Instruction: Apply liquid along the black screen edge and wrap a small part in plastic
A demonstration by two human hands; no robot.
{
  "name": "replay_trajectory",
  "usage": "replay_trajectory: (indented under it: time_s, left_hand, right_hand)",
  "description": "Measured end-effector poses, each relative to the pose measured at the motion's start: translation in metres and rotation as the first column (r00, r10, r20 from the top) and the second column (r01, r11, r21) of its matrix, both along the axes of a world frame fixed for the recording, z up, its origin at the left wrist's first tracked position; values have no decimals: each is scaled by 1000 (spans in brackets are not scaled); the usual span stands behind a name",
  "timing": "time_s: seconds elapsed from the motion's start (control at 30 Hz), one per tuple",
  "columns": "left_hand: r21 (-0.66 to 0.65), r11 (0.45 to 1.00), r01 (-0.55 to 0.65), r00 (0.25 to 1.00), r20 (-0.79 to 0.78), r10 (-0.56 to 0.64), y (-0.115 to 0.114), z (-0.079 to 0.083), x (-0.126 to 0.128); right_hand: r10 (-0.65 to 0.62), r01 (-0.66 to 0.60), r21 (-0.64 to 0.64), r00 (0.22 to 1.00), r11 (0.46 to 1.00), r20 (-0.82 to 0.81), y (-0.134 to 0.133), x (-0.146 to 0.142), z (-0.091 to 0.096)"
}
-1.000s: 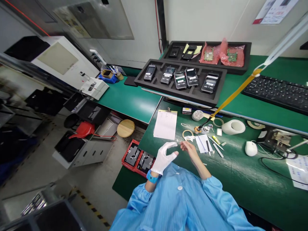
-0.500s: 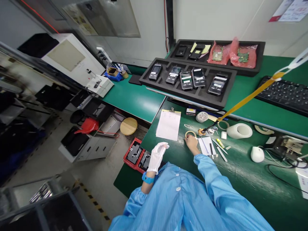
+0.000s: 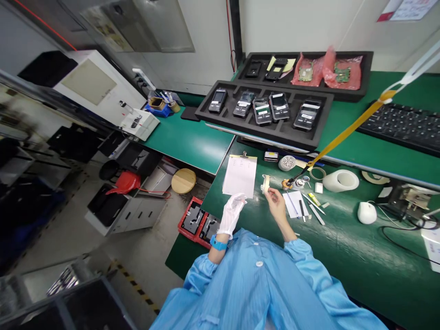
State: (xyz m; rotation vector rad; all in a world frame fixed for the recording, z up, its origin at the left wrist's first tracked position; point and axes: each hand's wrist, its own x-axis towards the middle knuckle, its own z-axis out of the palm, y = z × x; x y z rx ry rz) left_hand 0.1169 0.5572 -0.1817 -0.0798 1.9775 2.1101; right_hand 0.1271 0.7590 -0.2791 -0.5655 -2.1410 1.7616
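My right hand (image 3: 276,205), bare, is closed on a roll of pale tape (image 3: 266,184) and holds it on edge just above the green bench. My left hand (image 3: 233,211), in a thin white glove, hovers by the bottom edge of the clipboard (image 3: 239,176) with its fingers loosely bent and apart. I see nothing clear in it. To the right of my right hand, a white paper (image 3: 291,204) lies with a pen, and several slim tools (image 3: 316,214) lie beside it.
A black foam tray (image 3: 292,123) with several handheld devices overhangs the shelf edge. Behind it, another tray (image 3: 364,91) holds boards in pink wrap. A yellow strap (image 3: 347,133) slants down to the bench. A white mouse (image 3: 367,213) and a large white roll (image 3: 340,181) are at right.
My right hand has lifted the tape roll from the bench and turned it on edge. My left hand has moved a little right and up, toward the clipboard's lower edge.
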Motion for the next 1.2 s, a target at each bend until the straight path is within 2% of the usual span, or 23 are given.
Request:
replay_trajectory:
  time_s: [0.13,0.23,0.3,0.4,0.5,0.63,0.73,0.87,1.07,1.2]
  left_hand:
    - [-9,997,-81,997,-19,81,7,-3,-2]
    - [-10,994,-109,992,-73,108,12,4,-2]
    - [-5,997,-80,989,-124,79,14,11,-2]
    - [1,999,-48,985,-165,48,17,19,-4]
    - [0,1000,-21,991,-135,21,22,18,-6]
    - [9,999,44,998,-52,-43,27,8,-7]
    - [45,998,48,999,20,-49,29,3,-4]
    - [91,996,26,997,63,-32,28,2,0]
    - [105,994,10,998,63,-17,24,8,-2]
    - [119,993,-5,998,57,-2,24,6,-3]
  right_hand:
    - [92,-109,-115,985,987,-145,-11,29,38]
    - [185,-250,-248,948,936,-260,-17,51,64]
    - [211,-298,-300,934,906,-289,-19,60,77]
    - [204,-287,-335,943,897,-262,-17,62,84]
    - [190,-261,-355,956,898,-222,-12,59,79]
    - [159,-205,-322,974,924,-163,-4,55,55]
    - [154,-160,-167,987,973,-49,3,52,32]
    - [132,-132,3,991,991,15,13,47,9]
    - [85,-85,92,996,992,2,20,46,-9]
    - [81,-82,84,997,993,19,19,48,-17]
